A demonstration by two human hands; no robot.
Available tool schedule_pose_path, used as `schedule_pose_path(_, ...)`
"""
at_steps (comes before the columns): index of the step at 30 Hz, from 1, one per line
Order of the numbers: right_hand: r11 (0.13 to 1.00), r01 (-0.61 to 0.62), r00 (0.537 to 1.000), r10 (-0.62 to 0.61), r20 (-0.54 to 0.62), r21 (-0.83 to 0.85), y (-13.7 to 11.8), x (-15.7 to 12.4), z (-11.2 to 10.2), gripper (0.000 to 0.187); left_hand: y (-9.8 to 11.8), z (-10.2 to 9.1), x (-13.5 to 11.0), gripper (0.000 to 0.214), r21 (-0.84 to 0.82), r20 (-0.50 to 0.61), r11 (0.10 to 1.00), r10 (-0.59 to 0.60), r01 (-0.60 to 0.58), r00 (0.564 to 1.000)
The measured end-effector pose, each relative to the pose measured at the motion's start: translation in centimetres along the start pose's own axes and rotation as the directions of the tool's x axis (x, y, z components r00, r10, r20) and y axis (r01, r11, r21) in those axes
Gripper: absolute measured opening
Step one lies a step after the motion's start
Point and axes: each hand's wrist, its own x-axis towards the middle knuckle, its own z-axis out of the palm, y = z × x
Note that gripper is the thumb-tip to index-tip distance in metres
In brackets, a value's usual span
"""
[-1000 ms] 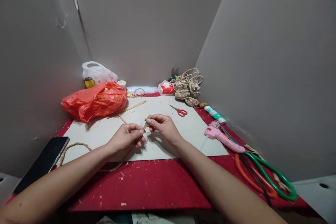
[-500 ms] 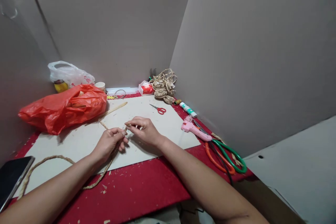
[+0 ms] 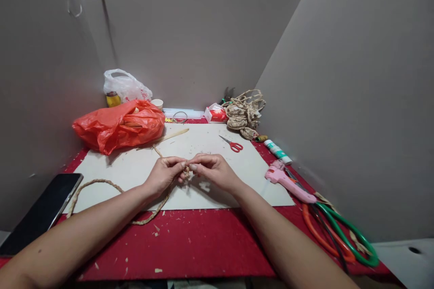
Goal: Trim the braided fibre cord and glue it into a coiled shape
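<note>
A braided straw cord [image 3: 101, 181] loops over the white board [image 3: 210, 140], passes under my left forearm and leads up to my hands. My left hand [image 3: 168, 172] is closed in a pinch on the cord's end, where frayed pale strands [image 3: 187, 173] show below the fingertips. Touching it from the right, my right hand [image 3: 215, 170] pinches at the same end with thumb and forefinger. Their fingertips hide most of what lies between them. Small red-handled scissors [image 3: 233, 146] lie beyond my right hand.
An orange plastic bag [image 3: 118, 126] sits at the left, a phone [image 3: 42, 212] nearer me. Bundled straw braids [image 3: 242, 115] stand at the back. A pink glue gun [image 3: 288, 183] and large scissors with green and orange handles [image 3: 352, 239] lie at the right. Walls enclose the table.
The view has turned left, so everything sits further right. My hands have come together, with the right fingertips now touching the left at the cord's end.
</note>
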Motion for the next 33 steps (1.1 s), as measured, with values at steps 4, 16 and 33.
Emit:
schedule_pose_path(4, 0.999, -0.044, 0.998, 0.044, -0.046, 0.005, 0.1, 0.1, 0.1, 0.013, 0.2, 0.1, -0.1, 0.026, -0.007, 0.038, 1.000, 0.009, -0.008, 0.999)
schedule_pose_path(16, 0.998, -0.067, 0.989, 0.064, -0.134, -0.018, 0.4, -0.1, 0.6, 0.012, 0.8, 0.3, -0.5, 0.041, 0.079, 0.198, 0.996, 0.018, -0.034, 0.980)
schedule_pose_path(33, 0.953, -0.180, 0.981, 0.192, -0.029, 0.242, 0.0, 0.3, -2.0, 0.036, -0.3, 0.4, -1.1, 0.057, 0.281, 0.116, 0.929, 0.215, -0.240, 0.970)
